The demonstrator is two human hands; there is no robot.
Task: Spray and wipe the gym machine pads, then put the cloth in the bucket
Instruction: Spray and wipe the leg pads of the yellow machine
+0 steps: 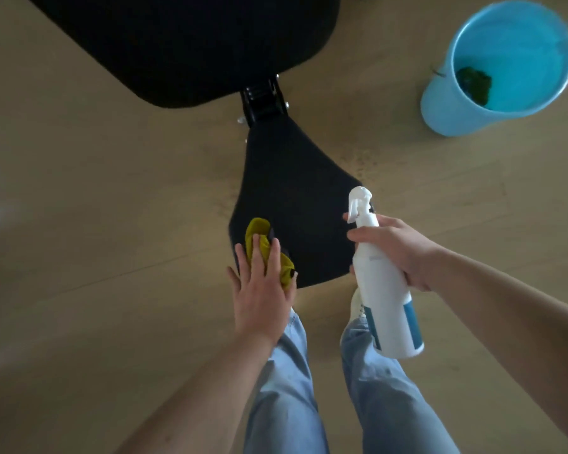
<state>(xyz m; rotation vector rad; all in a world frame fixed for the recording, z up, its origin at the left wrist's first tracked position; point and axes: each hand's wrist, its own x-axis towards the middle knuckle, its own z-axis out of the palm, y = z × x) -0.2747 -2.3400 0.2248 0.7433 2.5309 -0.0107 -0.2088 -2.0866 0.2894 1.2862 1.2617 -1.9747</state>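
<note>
Across the upper left and centre of the frame, the two black machine pads are seen, firm and smooth-skinned by the look of them, with the blue bucket at upper right. At lower right the white spray bottle, judged light and rigid, is gripped at its neck by the right hand; no label writing can be read. The soft yellow cloth, easily bunched, is pressed flat on the near pad's lower-left corner by the open left hand.
</note>
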